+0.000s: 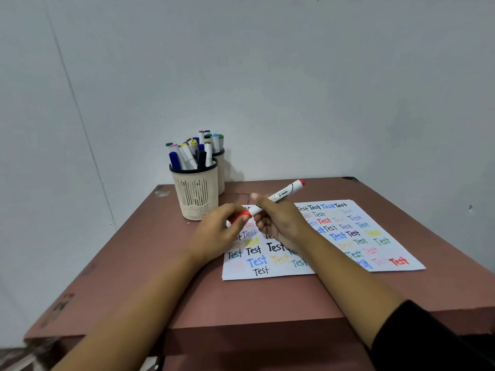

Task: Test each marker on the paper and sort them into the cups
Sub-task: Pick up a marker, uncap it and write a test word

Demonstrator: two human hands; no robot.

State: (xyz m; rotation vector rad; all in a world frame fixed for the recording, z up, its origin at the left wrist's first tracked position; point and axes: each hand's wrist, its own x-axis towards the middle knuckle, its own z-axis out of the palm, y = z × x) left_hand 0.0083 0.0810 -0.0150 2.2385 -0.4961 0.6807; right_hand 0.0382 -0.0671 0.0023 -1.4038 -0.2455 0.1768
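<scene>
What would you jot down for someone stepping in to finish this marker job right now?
Left hand pinches the red cap; right hand grips the red marker by its barrel, above the paper.
Cap coming off or going on: cannot tell.
The front cup and rear cup both hold markers; the paper carries many coloured Test words.
Left: test this marker if needed, then cup it.
</scene>
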